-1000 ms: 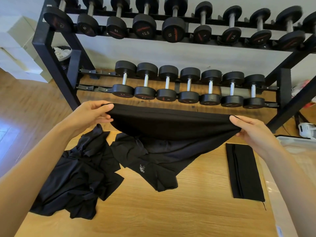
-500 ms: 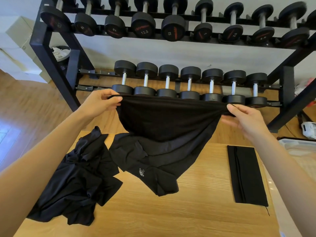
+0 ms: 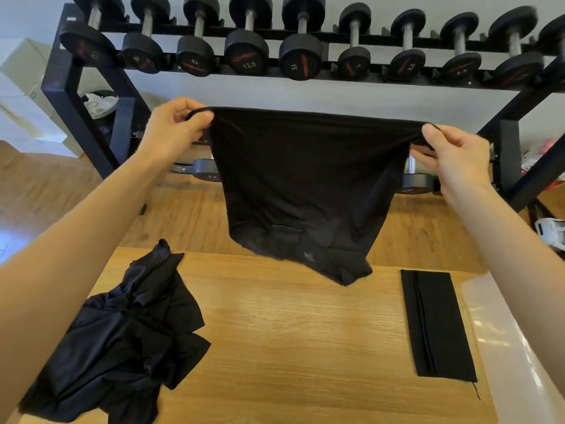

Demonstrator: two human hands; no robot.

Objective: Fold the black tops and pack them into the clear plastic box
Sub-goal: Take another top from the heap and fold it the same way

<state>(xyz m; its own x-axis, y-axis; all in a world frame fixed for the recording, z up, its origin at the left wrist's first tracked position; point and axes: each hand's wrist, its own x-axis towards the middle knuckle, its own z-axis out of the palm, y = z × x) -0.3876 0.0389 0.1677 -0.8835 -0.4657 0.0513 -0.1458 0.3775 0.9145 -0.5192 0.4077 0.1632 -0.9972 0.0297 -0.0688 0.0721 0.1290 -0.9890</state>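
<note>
Both the left hand [image 3: 172,130] and right hand [image 3: 449,151] pinch the limp black fabric top [image 3: 301,191] by its upper edge, hanging at twelve o'clock above the wooden table [image 3: 305,347]; a loosened pinch would likely crumple it.

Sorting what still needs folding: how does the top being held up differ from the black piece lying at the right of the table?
The held top hangs in the air, pinched by the left hand and right hand; the folded piece lies on the table. The held top is spread wide and loose; the folded piece is a narrow, neat rectangle. Both are black fabric.
</note>
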